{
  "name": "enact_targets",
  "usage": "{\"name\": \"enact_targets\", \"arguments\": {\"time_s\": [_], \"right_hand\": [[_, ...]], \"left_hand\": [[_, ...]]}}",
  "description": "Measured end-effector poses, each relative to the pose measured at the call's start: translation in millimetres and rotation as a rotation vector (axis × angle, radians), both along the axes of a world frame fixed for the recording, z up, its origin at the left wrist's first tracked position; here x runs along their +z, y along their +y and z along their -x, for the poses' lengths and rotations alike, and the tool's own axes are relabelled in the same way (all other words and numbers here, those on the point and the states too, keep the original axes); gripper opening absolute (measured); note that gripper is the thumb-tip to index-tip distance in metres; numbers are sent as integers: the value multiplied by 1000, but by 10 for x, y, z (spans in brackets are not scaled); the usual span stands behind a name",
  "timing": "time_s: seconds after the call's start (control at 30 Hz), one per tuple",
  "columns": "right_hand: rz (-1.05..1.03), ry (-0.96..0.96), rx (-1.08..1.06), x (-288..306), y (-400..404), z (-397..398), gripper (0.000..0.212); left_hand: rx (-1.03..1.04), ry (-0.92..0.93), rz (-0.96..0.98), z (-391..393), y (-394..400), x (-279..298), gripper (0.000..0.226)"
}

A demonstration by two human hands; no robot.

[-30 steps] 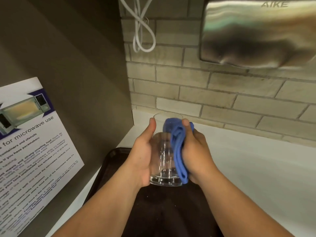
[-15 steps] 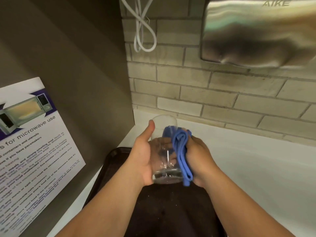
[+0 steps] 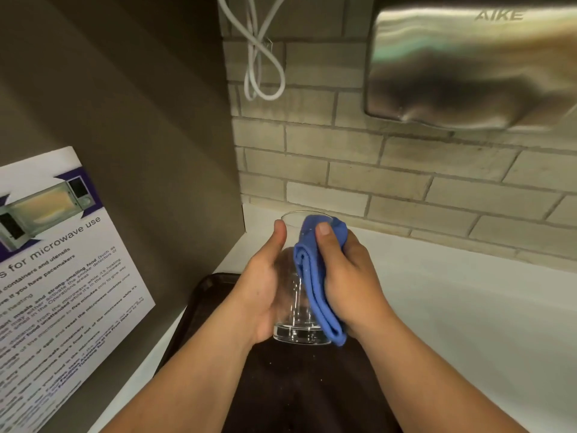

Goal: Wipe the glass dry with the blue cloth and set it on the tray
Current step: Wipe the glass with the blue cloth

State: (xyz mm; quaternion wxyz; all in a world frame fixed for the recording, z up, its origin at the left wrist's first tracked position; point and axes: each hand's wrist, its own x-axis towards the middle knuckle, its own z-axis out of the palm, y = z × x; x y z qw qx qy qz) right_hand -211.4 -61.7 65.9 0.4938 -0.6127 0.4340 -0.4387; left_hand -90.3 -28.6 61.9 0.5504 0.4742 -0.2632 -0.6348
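Your left hand (image 3: 263, 287) wraps the glass (image 3: 295, 310) from its nine o'clock side, thumb lying up along the wall toward the rim; your right hand (image 3: 349, 282) clasps the blue cloth (image 3: 315, 289) and presses it against the glass from three o'clock, thumb on top of the folded fabric near the rim. The glass stands roughly upright, mouth toward twelve o'clock in the view, thick clear base toward six; it is held between the two hands, above the far end of the tray (image 3: 206, 284) (whether its base touches the tray cannot be told). The cloth runs down the right side of the glass from rim to base, its lower fold hanging just past the base. The tray, dark brown, lies on the white counter (image 3: 452, 307) beneath both forearms, its rounded corner showing at nine o'clock of the left hand. At ten o'clock of the glass a notice (image 3: 62, 270) on microwave use is fixed to the grey side panel; at twelve o'clock a white cable (image 3: 262, 70) loops against the brick wall (image 3: 374, 170); at two o'clock a steel hand dryer (image 3: 468, 67) marked AIKE is mounted on that wall.
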Motion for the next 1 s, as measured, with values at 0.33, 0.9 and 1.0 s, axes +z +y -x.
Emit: {"name": "enact_targets", "arguments": {"time_s": [0.33, 0.9, 1.0], "right_hand": [[-36, -3, -89, 40, -43, 10, 41], [13, 42, 2, 108, -41, 32, 43], [36, 45, 10, 64, -17, -21, 41]], "left_hand": [[54, -4, 19, 70, 41, -64, 75], [-56, 59, 43, 43, 66, -26, 78], [-17, 65, 78, 53, 60, -28, 63]]}}
